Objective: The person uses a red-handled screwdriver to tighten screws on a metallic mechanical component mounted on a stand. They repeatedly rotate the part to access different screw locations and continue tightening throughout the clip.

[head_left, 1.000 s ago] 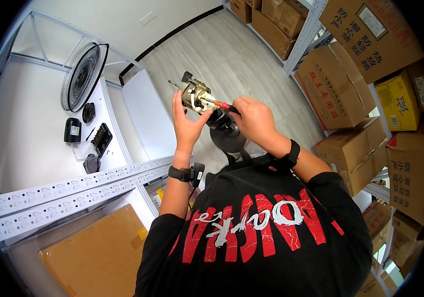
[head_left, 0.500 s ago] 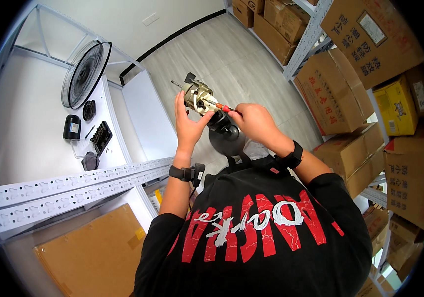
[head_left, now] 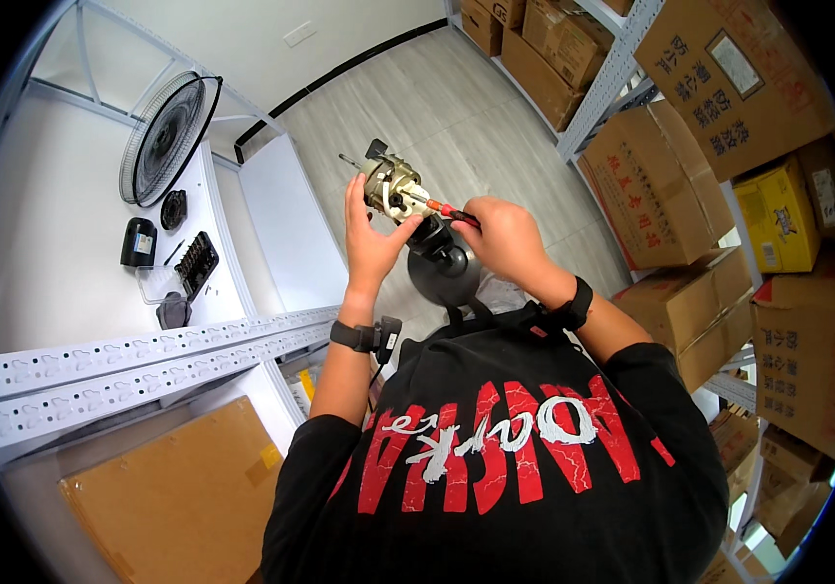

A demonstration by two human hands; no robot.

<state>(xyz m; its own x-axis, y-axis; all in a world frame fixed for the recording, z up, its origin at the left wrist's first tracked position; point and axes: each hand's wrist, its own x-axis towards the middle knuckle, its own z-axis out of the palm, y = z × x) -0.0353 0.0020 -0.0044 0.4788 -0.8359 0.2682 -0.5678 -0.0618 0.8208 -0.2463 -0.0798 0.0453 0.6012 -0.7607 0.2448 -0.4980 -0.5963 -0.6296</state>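
A fan motor (head_left: 393,181) with its casing off and a thin shaft pointing left sits on top of a black stand, whose round dark base (head_left: 437,282) shows below. My left hand (head_left: 372,255) grips the motor from the near left side, its thumb and fingers spread around it. In my closed right hand (head_left: 507,238) is a red-and-black screwdriver (head_left: 449,211), pointing left. The screwdriver's tip reaches the pale plastic part on the near side of the motor. The exact spot where it touches is too small to make out.
On the white shelf at left lie a wire fan guard (head_left: 166,138), a black motor cover (head_left: 140,242), a round black part (head_left: 174,209), a black bit set (head_left: 197,265) and a clear box (head_left: 156,283). Cardboard boxes (head_left: 643,185) fill the right-hand rack. A flat carton (head_left: 184,492) lies lower left.
The view has shifted very slightly. Both hands keep their hold, and the screwdriver stays against the motor with hardly any visible movement.
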